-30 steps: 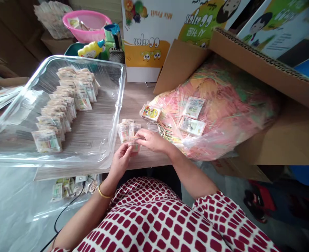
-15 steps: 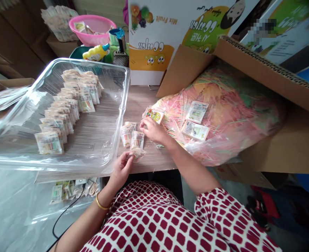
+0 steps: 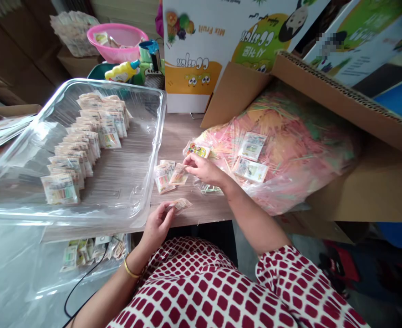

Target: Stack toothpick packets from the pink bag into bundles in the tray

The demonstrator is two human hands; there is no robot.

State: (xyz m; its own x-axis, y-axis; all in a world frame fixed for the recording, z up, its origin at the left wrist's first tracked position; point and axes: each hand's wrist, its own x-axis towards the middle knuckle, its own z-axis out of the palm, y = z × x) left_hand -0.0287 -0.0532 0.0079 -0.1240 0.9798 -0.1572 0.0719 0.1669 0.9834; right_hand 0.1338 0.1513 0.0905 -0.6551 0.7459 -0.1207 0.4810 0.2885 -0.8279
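Observation:
My left hand (image 3: 158,225) pinches a small folded paper packet (image 3: 180,205) near the table's front edge. My right hand (image 3: 203,169) sits a little farther out, its curled fingertips at the corner of a tilted packet of coloured sticks (image 3: 179,174). Whether those fingers grip it, I cannot tell. Another packet of coloured sticks (image 3: 163,178) lies to the left of it on the wooden table (image 3: 187,136). Just beyond my right fingers, a printed card packet (image 3: 198,150) rests on the edge of a big clear bag of pink, yellow and green sticks (image 3: 289,141).
A clear plastic tray (image 3: 98,214) holds rows of packets at left. Two printed cards (image 3: 251,146) lie on the bag inside an open cardboard box (image 3: 358,191). More packets lie below the table on plastic sheeting (image 3: 88,252). A pink basin (image 3: 117,41) and a yellow bottle (image 3: 123,70) stand beyond.
The folded packet has moved toward me and away from the upright packet, which now lies tilted on the table. My right hand has shifted slightly toward the table's front edge.

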